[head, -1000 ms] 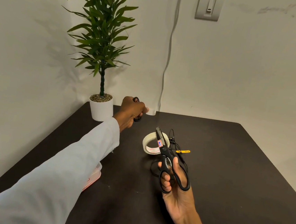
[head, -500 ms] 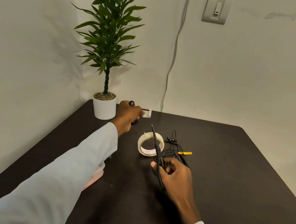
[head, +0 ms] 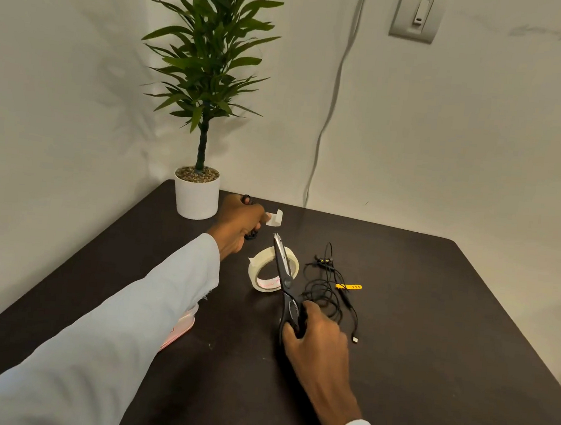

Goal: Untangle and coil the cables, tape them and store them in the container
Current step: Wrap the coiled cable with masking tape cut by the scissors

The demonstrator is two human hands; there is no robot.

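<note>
Near the far left corner of the dark matte table (head: 430, 346), the left hand (head: 238, 222) grips a coiled black cable (head: 251, 235) and a tape strip (head: 275, 218). The right hand (head: 316, 337) holds black scissors (head: 284, 278), blades lying closed across the round tape roll (head: 272, 269); thin tangled cables (head: 326, 288) lie beside it.

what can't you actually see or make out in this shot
Head view only:
- Pink-edged white container: mostly hidden under the left sleeve.
- Black coiled cable: largely covered by the left hand.
- Black scissors' handles: partly covered by the right hand.
- Print inside the white tape roll: too small.
</note>
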